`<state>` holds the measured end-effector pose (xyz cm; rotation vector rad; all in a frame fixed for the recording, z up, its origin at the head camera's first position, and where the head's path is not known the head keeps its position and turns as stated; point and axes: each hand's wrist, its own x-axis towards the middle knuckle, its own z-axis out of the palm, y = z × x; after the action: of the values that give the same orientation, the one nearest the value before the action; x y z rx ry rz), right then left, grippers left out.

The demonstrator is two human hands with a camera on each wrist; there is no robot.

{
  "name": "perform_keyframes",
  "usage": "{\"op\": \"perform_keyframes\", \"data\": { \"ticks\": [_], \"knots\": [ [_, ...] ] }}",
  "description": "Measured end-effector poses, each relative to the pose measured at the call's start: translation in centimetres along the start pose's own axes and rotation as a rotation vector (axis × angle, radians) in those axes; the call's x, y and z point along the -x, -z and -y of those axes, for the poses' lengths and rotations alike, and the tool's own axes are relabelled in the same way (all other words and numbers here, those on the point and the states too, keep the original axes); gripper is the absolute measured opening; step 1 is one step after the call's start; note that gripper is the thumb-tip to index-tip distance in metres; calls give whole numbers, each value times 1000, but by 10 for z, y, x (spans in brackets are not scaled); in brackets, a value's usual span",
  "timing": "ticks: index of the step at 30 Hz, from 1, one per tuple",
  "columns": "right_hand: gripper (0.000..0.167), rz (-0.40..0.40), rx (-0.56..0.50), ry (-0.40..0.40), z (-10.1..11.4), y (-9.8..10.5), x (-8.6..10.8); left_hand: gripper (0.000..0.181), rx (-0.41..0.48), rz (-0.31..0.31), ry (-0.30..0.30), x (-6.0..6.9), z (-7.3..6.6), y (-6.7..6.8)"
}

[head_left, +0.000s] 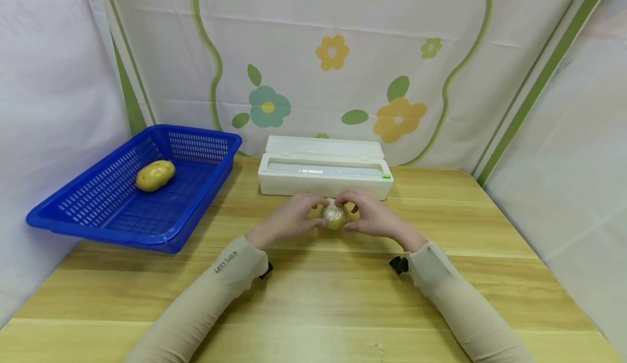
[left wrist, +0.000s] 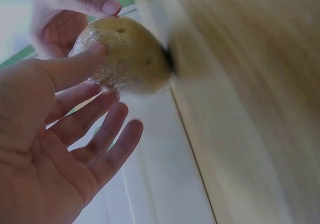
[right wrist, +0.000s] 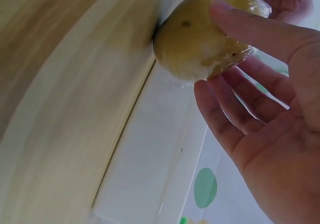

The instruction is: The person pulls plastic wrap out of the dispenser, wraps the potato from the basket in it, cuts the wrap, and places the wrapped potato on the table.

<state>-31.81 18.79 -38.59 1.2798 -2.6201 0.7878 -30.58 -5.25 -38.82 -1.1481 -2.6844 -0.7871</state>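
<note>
A potato wrapped in clear cling film stands on the table between the two hands. My left hand pinches it from the left, thumb on the near side and fingers behind. From the right, my right hand grips it the same way. The wrinkled film gathers at the top of the potato. In the left wrist view the potato touches the wood at one end, and the left thumb lies on the film. The right wrist view shows the right thumb pressed on the same potato.
Just behind the hands is a white cling film box with its lid raised and a green slider at its right end. At the left a blue plastic basket holds another potato. A flowered curtain encloses the wooden table.
</note>
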Motion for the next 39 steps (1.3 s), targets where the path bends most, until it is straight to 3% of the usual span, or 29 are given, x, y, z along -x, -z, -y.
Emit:
{"op": "perform_keyframes", "data": {
  "ticks": [5,12,16,20,23,26,29,34,39],
  "knots": [
    [51,17,-97,-46,-5,4,2,37,137,12,-14,-1,2,3],
    [32,131,-241,-117,-5,6,1,46,220,9,129,0,-1,2],
    [31,170,-328,-184,-4,5,1,42,245,15,155,1,-4,2],
    [37,218,-483,-262,-2,6,3,42,233,96,160,2,-3,2],
    [43,252,-542,-316,1,7,4,43,221,162,161,2,-2,1],
    [46,250,-516,-345,2,7,5,50,230,193,167,2,-1,-1],
    [42,180,-415,-332,1,6,3,61,232,201,189,2,0,-2],
    [32,49,-246,-249,1,3,0,81,176,156,223,4,0,-4],
    [27,24,-261,-211,1,3,0,88,103,147,161,3,2,-5]
  ]
}}
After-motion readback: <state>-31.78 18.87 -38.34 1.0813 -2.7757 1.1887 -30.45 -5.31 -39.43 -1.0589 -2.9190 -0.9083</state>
